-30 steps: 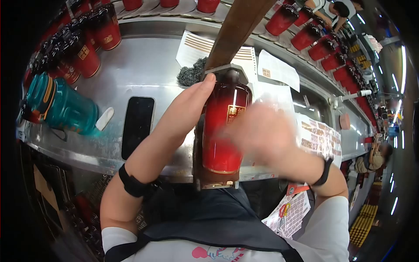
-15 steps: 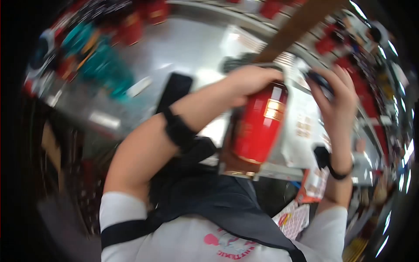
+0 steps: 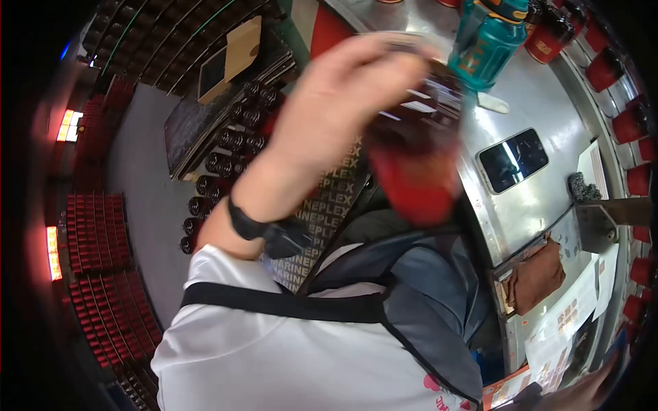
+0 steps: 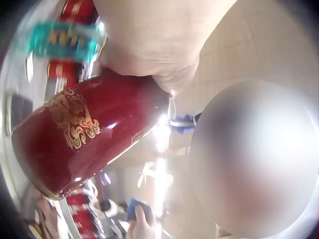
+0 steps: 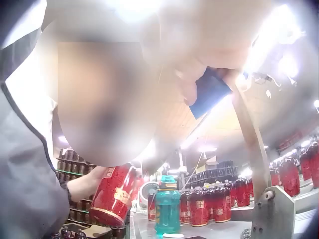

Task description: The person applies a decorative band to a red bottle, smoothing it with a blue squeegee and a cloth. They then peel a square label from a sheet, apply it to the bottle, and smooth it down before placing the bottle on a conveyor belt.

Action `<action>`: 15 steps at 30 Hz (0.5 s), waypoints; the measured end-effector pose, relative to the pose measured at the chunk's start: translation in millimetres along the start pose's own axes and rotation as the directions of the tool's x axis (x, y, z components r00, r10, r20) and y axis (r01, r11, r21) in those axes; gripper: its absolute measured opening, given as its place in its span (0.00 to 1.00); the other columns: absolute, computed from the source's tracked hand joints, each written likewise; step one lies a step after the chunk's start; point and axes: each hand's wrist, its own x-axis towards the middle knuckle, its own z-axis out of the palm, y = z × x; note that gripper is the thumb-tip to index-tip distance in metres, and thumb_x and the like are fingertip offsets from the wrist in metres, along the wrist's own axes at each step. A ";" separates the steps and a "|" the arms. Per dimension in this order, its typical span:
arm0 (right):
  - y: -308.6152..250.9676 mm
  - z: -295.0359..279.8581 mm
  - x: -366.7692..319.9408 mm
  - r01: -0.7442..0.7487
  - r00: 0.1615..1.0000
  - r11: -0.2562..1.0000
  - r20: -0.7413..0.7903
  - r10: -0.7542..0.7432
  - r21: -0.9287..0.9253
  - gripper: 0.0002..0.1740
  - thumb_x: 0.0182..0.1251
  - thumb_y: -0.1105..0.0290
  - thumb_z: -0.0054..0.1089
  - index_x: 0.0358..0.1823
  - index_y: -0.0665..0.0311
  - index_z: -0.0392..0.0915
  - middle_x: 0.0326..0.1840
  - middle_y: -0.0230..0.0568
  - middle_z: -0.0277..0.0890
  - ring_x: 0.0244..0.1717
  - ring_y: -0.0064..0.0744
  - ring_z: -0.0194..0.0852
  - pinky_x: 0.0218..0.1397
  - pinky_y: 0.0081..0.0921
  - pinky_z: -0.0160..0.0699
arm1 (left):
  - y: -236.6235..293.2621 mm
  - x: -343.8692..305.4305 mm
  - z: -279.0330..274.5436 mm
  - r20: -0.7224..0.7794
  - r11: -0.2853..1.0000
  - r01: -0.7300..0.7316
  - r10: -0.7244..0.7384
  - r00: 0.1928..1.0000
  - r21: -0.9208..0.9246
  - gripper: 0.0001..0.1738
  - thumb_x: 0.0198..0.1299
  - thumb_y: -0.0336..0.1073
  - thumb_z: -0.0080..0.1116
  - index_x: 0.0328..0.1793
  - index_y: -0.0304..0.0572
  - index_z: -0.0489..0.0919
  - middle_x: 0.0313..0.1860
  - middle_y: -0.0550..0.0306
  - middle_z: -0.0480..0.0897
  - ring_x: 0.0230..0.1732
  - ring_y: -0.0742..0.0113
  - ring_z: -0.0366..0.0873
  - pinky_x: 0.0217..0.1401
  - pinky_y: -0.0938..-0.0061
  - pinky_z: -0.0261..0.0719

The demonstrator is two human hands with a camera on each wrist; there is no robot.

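Observation:
My left hand [image 3: 336, 96] grips the dark top of a red bottle [image 3: 418, 171], holding it off the table, base downward and blurred in the head view. Gold ornament shows on the bottle's side [image 4: 94, 132] in the left wrist view, where the left hand [image 4: 154, 40] covers its neck. My right hand [image 5: 199, 45] pinches a small blue block-like object [image 5: 210, 92] in the right wrist view, away from the bottle. Beside the metal stand, a brown cloth [image 3: 538, 277] lies on a rest at the table edge in the head view.
A teal water bottle [image 3: 488, 48], a phone [image 3: 513, 159] and a dark scouring pad [image 3: 584, 187] stand or lie on the metal table [image 3: 510, 226]. Red bottles line its far side. Left are dark-topped bottles [image 3: 223, 164], an open carton [image 3: 243, 51] and stacked racks [image 3: 99, 233].
The red bottle has left its rest by the table edge and moved left in my left hand. The head view has turned left. My right hand has moved away from the bottle.

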 end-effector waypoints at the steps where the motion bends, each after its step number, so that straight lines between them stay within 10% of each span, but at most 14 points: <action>1: 2.7 -3.1 -2.3 -0.021 0.999 1.000 -0.032 0.021 -0.007 0.12 0.62 0.71 0.74 0.42 0.72 0.87 0.36 0.43 0.84 0.34 0.32 0.79 0.42 0.28 0.79 | -1.2 -14.6 -25.1 -0.112 0.997 -0.010 0.018 0.994 0.073 0.17 0.72 0.37 0.61 0.62 0.38 0.82 0.48 0.61 0.84 0.48 0.76 0.79 0.57 0.77 0.77; 7: 7.4 1.1 -9.8 -0.096 0.993 0.968 -0.043 0.109 0.230 0.12 0.61 0.71 0.75 0.40 0.74 0.86 0.36 0.43 0.85 0.35 0.33 0.80 0.42 0.27 0.79 | -68.4 -127.4 -161.0 -0.403 0.698 0.266 0.035 0.915 0.665 0.17 0.65 0.34 0.66 0.58 0.35 0.83 0.56 0.54 0.84 0.60 0.64 0.79 0.65 0.71 0.74; 15: 18.5 -29.0 -19.1 -0.120 0.993 0.980 0.003 0.121 0.158 0.10 0.62 0.72 0.74 0.40 0.71 0.87 0.39 0.44 0.87 0.37 0.34 0.84 0.43 0.27 0.84 | -138.7 -248.2 -167.9 -0.257 0.449 0.316 -0.189 0.948 0.836 0.18 0.58 0.35 0.74 0.53 0.39 0.86 0.57 0.48 0.82 0.62 0.53 0.78 0.67 0.66 0.74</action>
